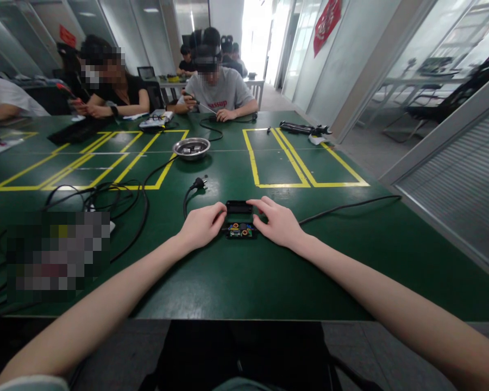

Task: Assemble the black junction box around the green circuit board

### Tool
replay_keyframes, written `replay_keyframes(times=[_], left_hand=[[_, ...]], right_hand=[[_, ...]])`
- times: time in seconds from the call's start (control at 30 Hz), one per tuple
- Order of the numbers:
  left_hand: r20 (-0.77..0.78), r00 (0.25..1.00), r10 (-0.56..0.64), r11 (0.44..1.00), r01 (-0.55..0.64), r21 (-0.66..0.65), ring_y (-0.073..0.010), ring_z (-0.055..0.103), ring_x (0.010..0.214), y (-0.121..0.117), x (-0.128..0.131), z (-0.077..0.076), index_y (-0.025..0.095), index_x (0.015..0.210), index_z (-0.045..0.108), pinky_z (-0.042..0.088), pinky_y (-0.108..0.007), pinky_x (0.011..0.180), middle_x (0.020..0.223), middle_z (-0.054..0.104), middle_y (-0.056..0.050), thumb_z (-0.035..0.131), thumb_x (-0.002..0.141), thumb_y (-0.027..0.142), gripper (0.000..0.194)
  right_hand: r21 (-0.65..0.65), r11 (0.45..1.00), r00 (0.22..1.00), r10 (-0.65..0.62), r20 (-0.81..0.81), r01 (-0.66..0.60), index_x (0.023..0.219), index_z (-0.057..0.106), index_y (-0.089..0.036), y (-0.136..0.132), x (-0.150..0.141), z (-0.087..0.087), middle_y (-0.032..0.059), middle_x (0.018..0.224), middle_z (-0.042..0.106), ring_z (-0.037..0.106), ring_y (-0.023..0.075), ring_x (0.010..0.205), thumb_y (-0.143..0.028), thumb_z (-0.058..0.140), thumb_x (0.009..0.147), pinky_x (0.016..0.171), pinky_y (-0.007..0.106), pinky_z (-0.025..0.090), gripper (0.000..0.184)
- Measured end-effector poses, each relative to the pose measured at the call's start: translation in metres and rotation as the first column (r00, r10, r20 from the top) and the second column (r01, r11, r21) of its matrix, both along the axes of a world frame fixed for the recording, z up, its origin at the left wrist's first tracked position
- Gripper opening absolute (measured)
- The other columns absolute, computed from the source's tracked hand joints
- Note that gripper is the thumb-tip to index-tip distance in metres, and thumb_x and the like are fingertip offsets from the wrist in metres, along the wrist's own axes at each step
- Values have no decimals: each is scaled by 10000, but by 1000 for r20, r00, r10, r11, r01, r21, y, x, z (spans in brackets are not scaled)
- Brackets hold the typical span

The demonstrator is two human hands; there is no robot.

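Observation:
A black plastic case cover [239, 204], its hollow side showing, is between my two hands. Fingertips of my left hand [202, 224] are bent against its left end. At its right end are the fingers of my right hand [280, 222], with the thumb lower down near the circuit board. Just below the cover lies the other case half with a circuit board [241, 231], its copper-wound coils and small parts exposed. A black cable [350, 203] runs off to the right. Left of the cover, a cord ends in a power plug [199, 183].
A metal bowl [191, 149] with small metal parts stands farther back. Coiled black cables [101, 198] and a blurred-out item [59, 255] lie at left. Yellow tape [283, 185] marks rectangles on the green table [228, 288]. Opposite, a person [218, 89] holds a screwdriver.

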State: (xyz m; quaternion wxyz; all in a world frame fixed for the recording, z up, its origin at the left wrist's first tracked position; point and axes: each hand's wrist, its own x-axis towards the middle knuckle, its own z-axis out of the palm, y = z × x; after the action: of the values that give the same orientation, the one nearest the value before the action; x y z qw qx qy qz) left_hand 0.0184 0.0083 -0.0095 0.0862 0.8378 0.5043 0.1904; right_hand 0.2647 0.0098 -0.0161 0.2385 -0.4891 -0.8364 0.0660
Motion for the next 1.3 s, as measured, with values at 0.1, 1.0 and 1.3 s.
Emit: replay_keyframes(times=[0.1,1.0,1.3], left_hand=[[41,999,-31,999,30,22,-231,692,965,2,-3,-1,212,1220,654,530,-339,870,1061,724,-71,410,1055,300,308],[202,937,-285,955,295,-17,-224,636,967,-7,-12,4,211,1039,676,553,-383,882,1091,573,-54,840,792,413,360],[277,943,-185,974,213,-77,-212,636,893,-9,-10,5,225,1070,488,525,-355,806,1052,637,-28,872,711,398,553]], right_hand=[[-35,997,998,69,-1,-69,1217,709,-213,2,2,-2,82,1080,671,668,216,947,-224,530,984,832,323,523,293],[-196,958,899,112,-422,-212,1084,690,-195,4,12,-2,45,926,722,651,195,821,-245,647,900,754,350,539,195],[-273,914,760,56,-647,-299,1012,670,-193,0,8,1,50,954,741,721,171,760,-294,689,849,765,346,616,192]])
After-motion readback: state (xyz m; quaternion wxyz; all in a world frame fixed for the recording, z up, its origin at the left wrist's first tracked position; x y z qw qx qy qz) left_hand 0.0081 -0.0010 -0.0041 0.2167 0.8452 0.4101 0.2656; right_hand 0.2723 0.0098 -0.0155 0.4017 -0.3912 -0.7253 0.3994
